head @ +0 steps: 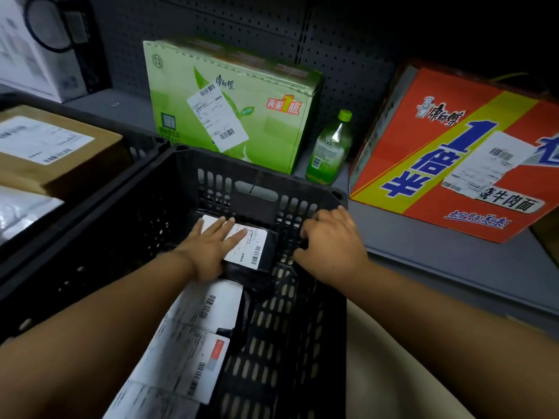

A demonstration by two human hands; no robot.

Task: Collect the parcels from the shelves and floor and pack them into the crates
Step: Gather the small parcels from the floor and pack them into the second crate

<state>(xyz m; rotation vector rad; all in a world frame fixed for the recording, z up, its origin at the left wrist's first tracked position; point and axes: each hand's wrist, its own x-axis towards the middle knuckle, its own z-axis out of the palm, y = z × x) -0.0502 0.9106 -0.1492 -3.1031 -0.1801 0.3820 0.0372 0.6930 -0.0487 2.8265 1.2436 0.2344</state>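
A black slatted crate (pixel 260 182) stands in front of me against the shelf. Inside it lies a black parcel (pixel 266 252) with a white label. My left hand (pixel 211 246) presses flat on that label with straight fingers. My right hand (pixel 329 240) grips the crate's right rim, fingers curled over the edge. More labelled parcels (pixel 193 337) lie nearer me in the crate, partly hidden by my left forearm. On the shelf behind stand a green carton (pixel 230 104) and an orange carton (pixel 453 152), each with a shipping label.
A green bottle (pixel 331 149) stands between the two cartons. A second crate (pixel 27 255) to the left holds a brown box (pixel 60 149) and a plastic-wrapped parcel. A white box (pixel 36 55) sits on the shelf at far left. Pegboard backs the shelf.
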